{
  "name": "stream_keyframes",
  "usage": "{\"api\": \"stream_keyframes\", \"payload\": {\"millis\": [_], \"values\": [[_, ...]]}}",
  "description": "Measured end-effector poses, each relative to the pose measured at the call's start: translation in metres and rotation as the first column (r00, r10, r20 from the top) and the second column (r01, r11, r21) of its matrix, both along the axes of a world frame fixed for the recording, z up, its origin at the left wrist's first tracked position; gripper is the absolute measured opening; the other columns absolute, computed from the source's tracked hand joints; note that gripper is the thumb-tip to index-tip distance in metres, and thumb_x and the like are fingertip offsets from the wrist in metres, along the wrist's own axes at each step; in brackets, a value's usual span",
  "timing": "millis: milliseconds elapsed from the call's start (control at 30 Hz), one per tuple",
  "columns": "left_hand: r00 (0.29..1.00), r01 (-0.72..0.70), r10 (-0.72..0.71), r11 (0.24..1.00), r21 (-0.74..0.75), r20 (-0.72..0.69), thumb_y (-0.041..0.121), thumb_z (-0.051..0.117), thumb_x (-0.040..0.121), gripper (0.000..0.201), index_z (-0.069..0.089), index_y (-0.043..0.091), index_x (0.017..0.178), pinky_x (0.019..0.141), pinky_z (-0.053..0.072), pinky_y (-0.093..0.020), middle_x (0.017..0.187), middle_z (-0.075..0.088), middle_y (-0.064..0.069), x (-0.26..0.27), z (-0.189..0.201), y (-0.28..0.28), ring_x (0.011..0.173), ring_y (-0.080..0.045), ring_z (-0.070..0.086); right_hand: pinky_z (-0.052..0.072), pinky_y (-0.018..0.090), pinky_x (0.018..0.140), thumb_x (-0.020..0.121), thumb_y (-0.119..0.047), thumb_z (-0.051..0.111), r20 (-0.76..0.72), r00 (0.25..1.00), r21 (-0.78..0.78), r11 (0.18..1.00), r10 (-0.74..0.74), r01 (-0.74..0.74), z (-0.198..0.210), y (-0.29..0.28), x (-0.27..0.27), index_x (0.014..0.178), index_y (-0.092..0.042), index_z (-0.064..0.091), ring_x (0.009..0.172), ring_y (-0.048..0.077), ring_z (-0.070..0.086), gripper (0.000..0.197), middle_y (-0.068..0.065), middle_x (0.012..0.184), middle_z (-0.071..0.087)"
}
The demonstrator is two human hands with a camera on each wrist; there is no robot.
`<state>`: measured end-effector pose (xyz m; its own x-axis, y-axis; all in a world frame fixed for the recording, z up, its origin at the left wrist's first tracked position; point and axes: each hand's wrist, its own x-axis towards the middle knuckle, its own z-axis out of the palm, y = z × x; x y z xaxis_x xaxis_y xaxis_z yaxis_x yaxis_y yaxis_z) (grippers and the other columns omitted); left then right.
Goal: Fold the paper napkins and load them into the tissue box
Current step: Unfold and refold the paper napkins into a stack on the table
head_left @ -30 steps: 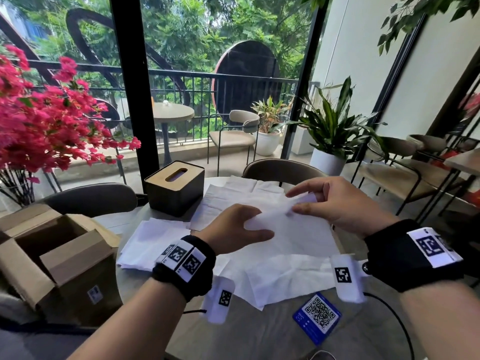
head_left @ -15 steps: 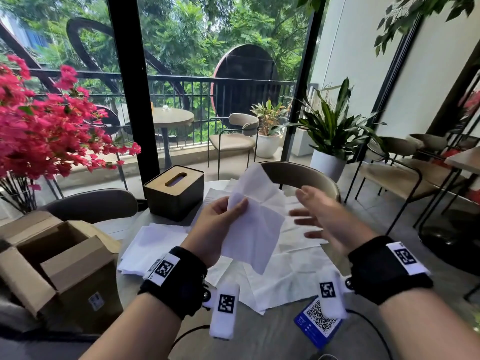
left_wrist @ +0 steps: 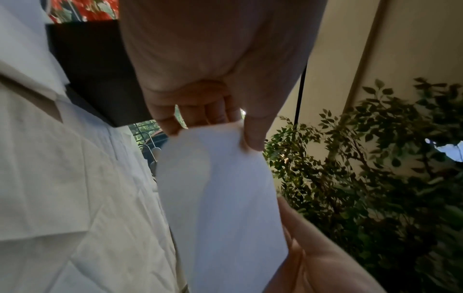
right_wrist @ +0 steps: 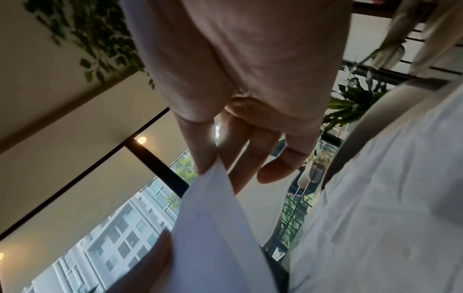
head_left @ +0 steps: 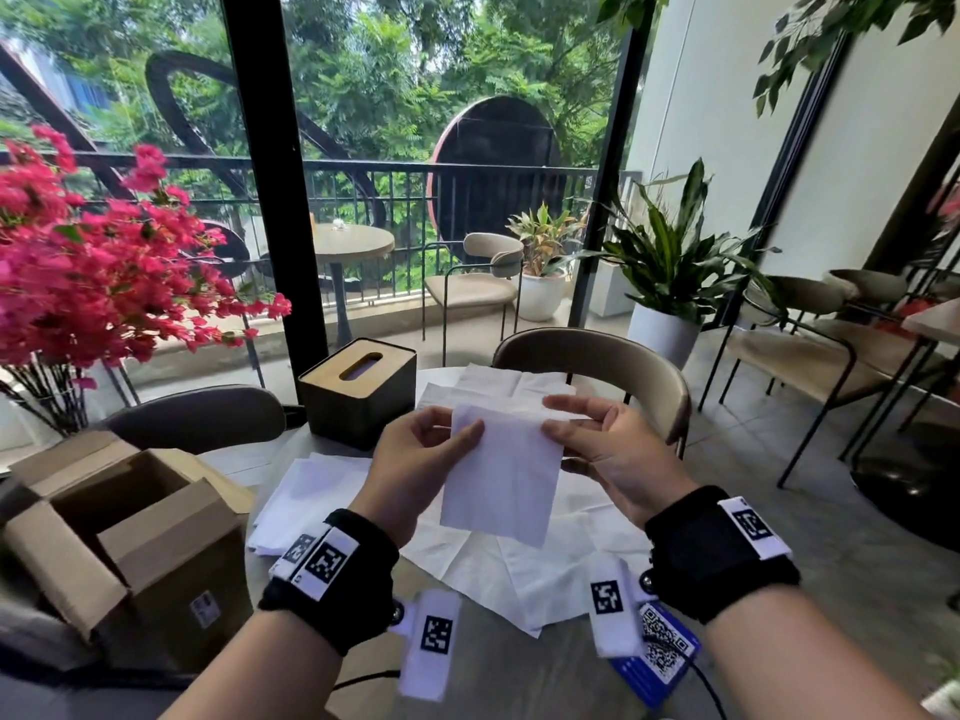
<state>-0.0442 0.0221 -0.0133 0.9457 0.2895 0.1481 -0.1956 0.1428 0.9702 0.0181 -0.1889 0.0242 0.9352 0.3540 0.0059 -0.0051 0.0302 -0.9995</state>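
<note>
A folded white napkin point(head_left: 501, 472) hangs in the air above the table, held at its top corners by both hands. My left hand point(head_left: 421, 459) pinches the top left corner between thumb and fingers, also seen in the left wrist view on the napkin point(left_wrist: 218, 188). My right hand point(head_left: 597, 444) pinches the top right corner; the right wrist view shows thumb and forefinger on the napkin point(right_wrist: 218, 218). Several unfolded napkins point(head_left: 545, 569) lie spread on the round table. A stack of folded napkins point(head_left: 306, 496) lies left of them. The black tissue box point(head_left: 358, 389) with a slotted wooden lid stands at the back left.
An open cardboard box point(head_left: 124, 537) sits at the left off the table's edge. A blue QR card point(head_left: 662, 646) and a cable lie near the front edge. Chairs point(head_left: 597, 356) ring the table point(head_left: 519, 667); pink flowers point(head_left: 104, 272) stand left, a potted plant point(head_left: 670, 272) right.
The napkin was lifted off the table by my left hand, then my right hand took its other top corner. It now hangs flat and squared between both hands.
</note>
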Motion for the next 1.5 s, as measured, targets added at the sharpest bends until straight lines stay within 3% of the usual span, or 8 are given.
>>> {"api": "stream_keyframes", "payload": {"millis": [133, 333, 567, 800, 967, 1200, 1367, 1500], "values": [[0.999, -0.016, 0.012, 0.994, 0.108, 0.032, 0.040, 0.087, 0.079, 0.036, 0.074, 0.007, 0.089, 0.074, 0.049, -0.027, 0.091, 0.073, -0.005, -0.001, 0.002, 0.015, 0.081, -0.015, 0.064, 0.050, 0.030, 0.071, 0.089, -0.012, 0.076, 0.038, 0.999, -0.055, 0.998, -0.001, 0.003, 0.003, -0.007, 0.003, 0.105, -0.010, 0.076, 0.072, 0.015, 0.067, 0.016, 0.008, 0.087, 0.078], [0.990, 0.097, -0.119, 0.964, 0.246, 0.073, 0.028, 0.087, 0.078, 0.024, 0.066, 0.019, 0.074, 0.115, 0.038, -0.038, 0.148, 0.057, 0.009, -0.007, 0.013, 0.020, 0.139, -0.002, 0.049, 0.051, 0.034, 0.077, 0.078, -0.020, 0.079, 0.005, 0.997, 0.009, 0.997, 0.080, -0.080, 0.012, -0.018, 0.003, 0.107, -0.007, 0.076, 0.079, 0.019, 0.068, 0.031, 0.008, 0.090, 0.076], [0.979, 0.172, -0.181, 0.980, 0.097, 0.098, 0.013, 0.085, 0.078, 0.028, 0.057, 0.014, 0.082, 0.074, 0.048, -0.032, 0.080, 0.058, -0.017, -0.009, 0.014, 0.011, 0.082, -0.025, 0.054, 0.060, 0.041, 0.088, 0.080, 0.011, 0.076, 0.064, 0.980, -0.066, 0.981, 0.187, -0.182, 0.015, -0.019, -0.003, 0.119, -0.007, 0.069, 0.091, 0.026, 0.074, 0.043, 0.022, 0.098, 0.078], [0.977, 0.212, -0.212, 0.975, 0.061, 0.003, 0.008, 0.075, 0.090, 0.055, 0.054, 0.024, 0.138, 0.090, 0.058, -0.038, 0.104, 0.077, -0.015, -0.015, 0.010, 0.001, 0.099, -0.024, 0.074, 0.053, 0.036, 0.071, 0.090, -0.002, 0.072, 0.183, 0.969, -0.185, 0.974, 0.168, -0.133, 0.015, -0.010, -0.001, 0.101, -0.009, 0.077, 0.080, 0.017, 0.070, 0.014, 0.011, 0.092, 0.079], [0.985, 0.166, -0.168, 0.983, 0.082, 0.025, 0.016, 0.069, 0.097, 0.027, 0.070, -0.008, 0.111, 0.092, 0.055, -0.049, 0.112, 0.072, -0.029, -0.017, 0.008, 0.003, 0.098, -0.027, 0.069, 0.046, 0.031, 0.062, 0.091, -0.017, 0.074, 0.102, 0.984, -0.146, 0.980, 0.148, -0.133, 0.017, -0.005, 0.001, 0.096, -0.012, 0.078, 0.070, 0.020, 0.062, 0.008, 0.008, 0.081, 0.074], [0.995, 0.096, -0.097, 0.987, 0.132, -0.001, 0.024, 0.069, 0.097, 0.027, 0.075, -0.001, 0.106, 0.094, 0.056, -0.054, 0.107, 0.076, -0.021, -0.021, 0.008, 0.008, 0.104, -0.037, 0.073, 0.043, 0.012, 0.057, 0.082, -0.036, 0.085, 0.156, 0.953, -0.379, 0.907, 0.260, -0.185, 0.006, -0.003, 0.000, 0.105, -0.018, 0.077, 0.070, 0.002, 0.061, 0.030, -0.005, 0.084, 0.073], [0.992, 0.118, -0.113, 0.985, 0.123, -0.054, 0.034, 0.065, 0.099, 0.032, 0.077, 0.005, 0.106, 0.078, 0.057, -0.035, 0.106, 0.077, -0.019, -0.025, 0.005, 0.013, 0.094, -0.025, 0.072, 0.057, 0.042, 0.078, 0.080, -0.039, 0.082, 0.132, 0.949, -0.352, 0.909, 0.285, -0.224, -0.004, 0.014, -0.003, 0.100, -0.005, 0.075, 0.087, 0.022, 0.070, 0.040, 0.018, 0.098, 0.076], [0.965, 0.224, -0.221, 0.975, 0.004, -0.144, 0.037, 0.065, 0.098, 0.038, 0.071, 0.006, 0.119, 0.080, 0.055, -0.033, 0.112, 0.075, -0.019, -0.032, -0.002, 0.023, 0.095, -0.022, 0.071, 0.052, 0.038, 0.072, 0.087, -0.041, 0.078, -0.016, 0.963, -0.194, 0.944, 0.269, -0.267, -0.008, 0.031, -0.004, 0.093, -0.001, 0.072, 0.082, 0.026, 0.062, 0.041, 0.014, 0.087, 0.067]]}}
